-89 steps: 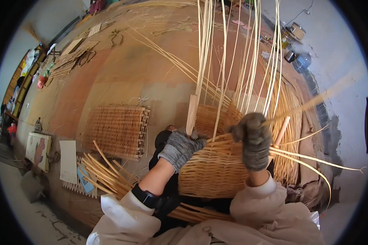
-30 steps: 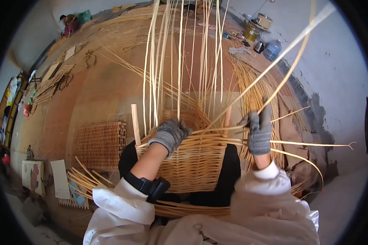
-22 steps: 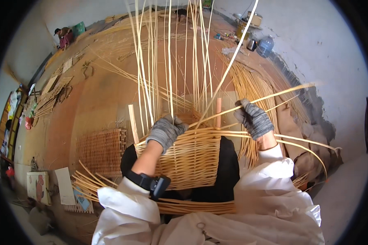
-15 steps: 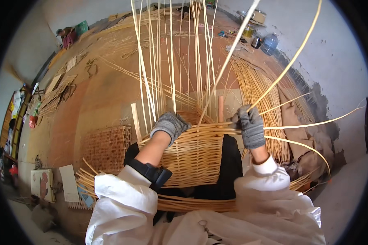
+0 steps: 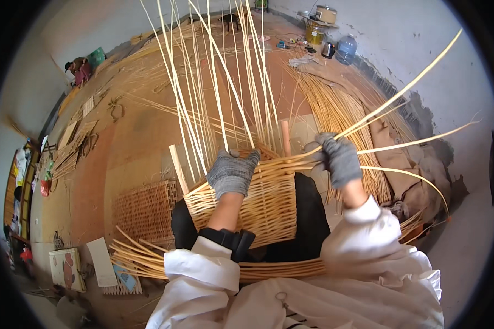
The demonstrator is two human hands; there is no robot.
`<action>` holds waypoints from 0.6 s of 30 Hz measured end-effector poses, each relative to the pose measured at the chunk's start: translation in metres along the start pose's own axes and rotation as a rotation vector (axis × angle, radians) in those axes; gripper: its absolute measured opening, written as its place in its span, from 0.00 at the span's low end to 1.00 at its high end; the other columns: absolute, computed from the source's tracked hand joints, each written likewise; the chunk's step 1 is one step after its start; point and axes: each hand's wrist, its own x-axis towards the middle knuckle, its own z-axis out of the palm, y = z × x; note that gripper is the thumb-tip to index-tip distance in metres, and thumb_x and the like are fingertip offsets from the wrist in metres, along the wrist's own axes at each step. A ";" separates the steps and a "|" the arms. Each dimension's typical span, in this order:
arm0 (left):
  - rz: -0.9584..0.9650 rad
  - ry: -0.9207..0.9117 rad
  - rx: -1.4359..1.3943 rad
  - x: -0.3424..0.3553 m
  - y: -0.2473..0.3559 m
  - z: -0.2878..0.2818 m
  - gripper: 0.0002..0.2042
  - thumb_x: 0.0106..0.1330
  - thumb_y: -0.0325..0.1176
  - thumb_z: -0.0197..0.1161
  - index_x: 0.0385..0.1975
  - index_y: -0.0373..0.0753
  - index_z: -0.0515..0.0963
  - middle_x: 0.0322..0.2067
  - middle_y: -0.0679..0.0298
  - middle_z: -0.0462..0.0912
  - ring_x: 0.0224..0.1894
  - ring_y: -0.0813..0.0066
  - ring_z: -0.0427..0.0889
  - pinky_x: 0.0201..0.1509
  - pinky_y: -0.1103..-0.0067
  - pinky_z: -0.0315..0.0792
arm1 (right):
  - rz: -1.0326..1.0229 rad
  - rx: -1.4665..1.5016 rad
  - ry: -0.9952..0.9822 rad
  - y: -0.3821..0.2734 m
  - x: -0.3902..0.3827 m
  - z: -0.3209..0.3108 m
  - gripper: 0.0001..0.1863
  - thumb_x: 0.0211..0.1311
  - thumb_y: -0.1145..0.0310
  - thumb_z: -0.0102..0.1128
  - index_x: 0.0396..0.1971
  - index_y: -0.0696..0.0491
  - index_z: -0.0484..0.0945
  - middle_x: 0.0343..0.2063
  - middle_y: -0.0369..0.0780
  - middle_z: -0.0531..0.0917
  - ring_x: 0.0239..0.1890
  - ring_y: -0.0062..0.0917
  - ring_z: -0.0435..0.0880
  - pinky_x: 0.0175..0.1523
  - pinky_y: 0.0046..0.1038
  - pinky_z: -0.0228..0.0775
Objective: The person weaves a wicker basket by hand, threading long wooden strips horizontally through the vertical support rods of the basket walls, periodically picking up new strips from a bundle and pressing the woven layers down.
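Left hand [image 5: 231,172] in a grey glove, palm down, fingers curled over the woven rim of the half-made basket [image 5: 252,200], pressing on the top rows near the left front. Right hand [image 5: 337,159], also gloved, closed around a few loose willow strands [image 5: 406,93] at the basket's right corner; those strands run off up and right, some bending down toward the wall side. Basket sits in the person's lap between both arms, woven wall facing the camera, a ring of thin upright rods [image 5: 214,82] rising from it and fanning toward the top of the view, crossing in front of much of the floor behind. Two flat wooden stakes [image 5: 178,167] stand at its corners, one left, one near the right hand. White sleeves [image 5: 368,247] and a black wrist strap [image 5: 228,240] on the left forearm. More rods [image 5: 148,257] lie across the lap and stick out lower left. Left of the basket a flat woven mat [image 5: 145,211] lies on the floor. Right of it a big bundle of willow [image 5: 340,109] is spread on the ground along the wall. Brown earth floor [image 5: 132,148], pale plaster wall [image 5: 417,44] on the right. Far end: a water jug [image 5: 347,48], pots and a kettle [image 5: 327,49]. Far left another person [image 5: 77,68] crouches; clutter and a picture board [image 5: 66,268] along the left edge.
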 end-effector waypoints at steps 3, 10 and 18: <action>0.269 0.309 0.232 -0.009 0.000 0.003 0.25 0.45 0.50 0.67 0.37 0.36 0.72 0.26 0.59 0.79 0.30 0.64 0.79 0.44 0.71 0.69 | 0.526 -0.154 -0.003 -0.022 0.001 -0.033 0.16 0.62 0.58 0.48 0.23 0.55 0.74 0.22 0.40 0.78 0.21 0.26 0.78 0.22 0.23 0.67; 0.687 0.111 0.346 -0.042 -0.039 0.056 0.30 0.37 0.60 0.64 0.40 0.50 0.76 0.35 0.67 0.76 0.39 0.70 0.72 0.47 0.66 0.56 | -0.863 -1.307 -0.026 0.044 -0.004 0.019 0.15 0.42 0.58 0.62 0.31 0.49 0.79 0.28 0.42 0.79 0.36 0.34 0.78 0.44 0.33 0.65; 0.802 0.157 0.220 -0.027 -0.029 0.052 0.26 0.43 0.56 0.63 0.41 0.47 0.77 0.34 0.64 0.76 0.37 0.68 0.73 0.45 0.65 0.59 | -0.876 -1.259 -0.057 0.047 0.017 0.020 0.13 0.39 0.57 0.63 0.24 0.49 0.80 0.21 0.39 0.74 0.27 0.32 0.74 0.38 0.34 0.63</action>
